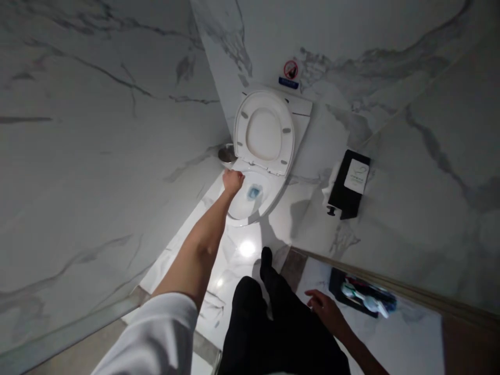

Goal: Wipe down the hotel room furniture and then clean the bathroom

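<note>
A white toilet stands against the marble wall, its lid and seat raised. Blue-tinted water shows at the bottom of its bowl. My left hand is reached out over the left side of the bowl, fingers curled into a fist; what it holds, if anything, is hidden. Behind that hand sits a small round bin. Low on the right, beside my thigh, my right hand hangs with its fingers loosely apart and nothing visible in them. It is nearest to a black caddy holding several items.
A black paper dispenser with a white label juts from the right wall. Above the toilet is a round red prohibition sign. Marble walls close in on both sides. My black-clad legs stand on the glossy floor, where a lamp reflects.
</note>
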### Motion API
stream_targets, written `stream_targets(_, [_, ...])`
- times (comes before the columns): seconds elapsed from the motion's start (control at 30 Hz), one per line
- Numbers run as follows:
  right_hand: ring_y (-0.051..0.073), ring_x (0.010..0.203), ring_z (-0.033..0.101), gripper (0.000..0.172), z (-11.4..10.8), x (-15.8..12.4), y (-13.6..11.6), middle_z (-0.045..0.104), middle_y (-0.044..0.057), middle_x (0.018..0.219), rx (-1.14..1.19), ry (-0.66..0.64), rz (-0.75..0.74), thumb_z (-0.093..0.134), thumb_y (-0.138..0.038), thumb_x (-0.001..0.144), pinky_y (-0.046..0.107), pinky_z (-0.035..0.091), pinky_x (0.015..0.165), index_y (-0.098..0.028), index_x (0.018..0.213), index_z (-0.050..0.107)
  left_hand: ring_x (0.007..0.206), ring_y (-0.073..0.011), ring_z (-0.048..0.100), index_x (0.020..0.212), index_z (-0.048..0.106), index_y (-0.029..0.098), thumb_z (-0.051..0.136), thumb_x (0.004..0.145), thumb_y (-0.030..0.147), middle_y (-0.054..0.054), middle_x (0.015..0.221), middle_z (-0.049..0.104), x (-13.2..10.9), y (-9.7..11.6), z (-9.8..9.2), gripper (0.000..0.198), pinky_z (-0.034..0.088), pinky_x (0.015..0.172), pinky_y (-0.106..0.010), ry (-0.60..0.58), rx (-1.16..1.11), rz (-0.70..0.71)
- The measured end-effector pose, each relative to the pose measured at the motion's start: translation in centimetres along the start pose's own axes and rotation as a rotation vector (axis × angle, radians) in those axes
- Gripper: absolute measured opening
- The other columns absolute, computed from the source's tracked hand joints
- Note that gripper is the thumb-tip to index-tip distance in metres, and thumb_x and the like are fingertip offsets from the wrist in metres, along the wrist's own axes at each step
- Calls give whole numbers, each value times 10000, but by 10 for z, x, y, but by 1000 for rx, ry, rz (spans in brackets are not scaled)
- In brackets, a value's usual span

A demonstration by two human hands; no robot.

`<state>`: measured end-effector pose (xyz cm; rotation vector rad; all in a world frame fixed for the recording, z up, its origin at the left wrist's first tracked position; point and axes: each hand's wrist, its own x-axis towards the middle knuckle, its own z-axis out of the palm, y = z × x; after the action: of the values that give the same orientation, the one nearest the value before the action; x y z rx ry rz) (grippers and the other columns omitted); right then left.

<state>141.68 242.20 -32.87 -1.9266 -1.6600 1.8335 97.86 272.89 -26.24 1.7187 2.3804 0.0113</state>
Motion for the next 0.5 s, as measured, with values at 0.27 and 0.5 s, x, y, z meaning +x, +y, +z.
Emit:
stream_targets(0.27, [190,731,647,550,70,1,-45,688,75,841,158,119,170,387,-439,733,331,499,757,-142,1101,668,1265,-370,397,1182,651,-12,409,1001,384,-279,1174,610,100,-19,-3,498,345,1030,-467,-87,129,73])
stream_targets(0.5, [154,705,647,429,190,-29,-72,694,19,804,472,313,320,433,-233,726,284,496,726,-169,1062,692,1195,-378,522,1084,626,-53,543,941,282,-256,1104,625,99,-16,-37,373,414,982,-494,-305,206,254])
